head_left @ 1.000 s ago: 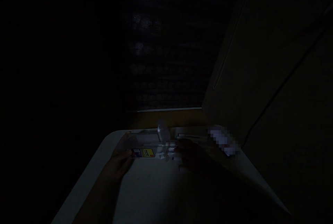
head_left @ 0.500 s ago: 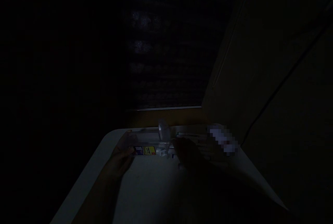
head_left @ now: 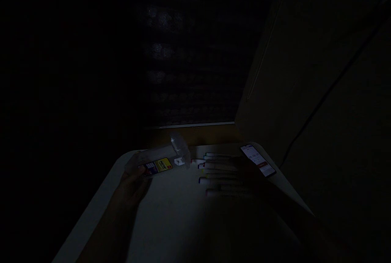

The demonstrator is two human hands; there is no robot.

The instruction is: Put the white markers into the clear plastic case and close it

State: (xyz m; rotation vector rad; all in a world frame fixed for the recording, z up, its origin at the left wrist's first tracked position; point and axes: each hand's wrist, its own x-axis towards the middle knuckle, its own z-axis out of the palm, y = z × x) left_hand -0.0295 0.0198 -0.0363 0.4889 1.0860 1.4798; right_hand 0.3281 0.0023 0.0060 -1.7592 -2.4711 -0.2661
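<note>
The scene is very dark. My left hand (head_left: pixel 132 181) grips a clear plastic marker case (head_left: pixel 159 160) with a yellow and blue label, tilted up off the white table (head_left: pixel 171 222); its flap hangs open at the right end. Several white markers (head_left: pixel 218 173) lie side by side on the table to the right of the case. My right hand (head_left: pixel 249 173) rests dimly over the right ends of the markers; its fingers are lost in shadow.
A phone (head_left: pixel 258 160) with a lit screen lies at the table's far right corner. A tall dark panel (head_left: pixel 305 71) stands to the right, and a dark shuttered surface rises behind the table.
My left hand has lifted and tilted the case leftward, away from the markers. The markers now lie uncovered on the table, and my right hand has shifted right toward the phone.
</note>
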